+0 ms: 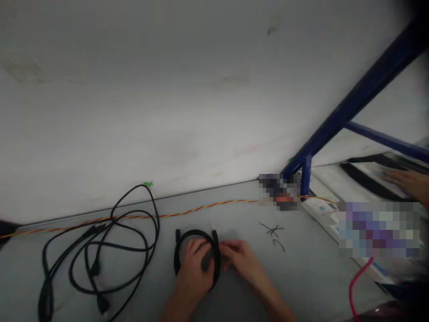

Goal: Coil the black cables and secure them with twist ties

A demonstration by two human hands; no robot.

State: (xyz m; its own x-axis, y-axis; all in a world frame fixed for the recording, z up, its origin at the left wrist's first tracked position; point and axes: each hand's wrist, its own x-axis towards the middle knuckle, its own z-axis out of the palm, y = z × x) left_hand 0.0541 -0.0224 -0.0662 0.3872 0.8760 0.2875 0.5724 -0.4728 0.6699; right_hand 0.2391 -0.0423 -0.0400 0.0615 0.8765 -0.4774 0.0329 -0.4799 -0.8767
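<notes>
A coiled black cable (175, 257) lies on the grey surface in front of me, its two plug ends at the top of the loop. My left hand (196, 270) reaches over the loop, its fingers curled inside and closed on the coil's right side. From the right, my right hand (241, 260) touches that same side, thumb and fingertips pinched together at the cable. Whether a small tie is between those fingertips is too blurred to tell. Left of my hands, loose black cables (147, 250) with several plugs lie in wide loops.
A twisted red and yellow wire (204, 206) runs along the back of the surface, by a pale wall (167, 134). Dark blue metal bars (335, 118) slant up on the right. Beyond are a pink cord (355, 281) and another person's hand (404, 179).
</notes>
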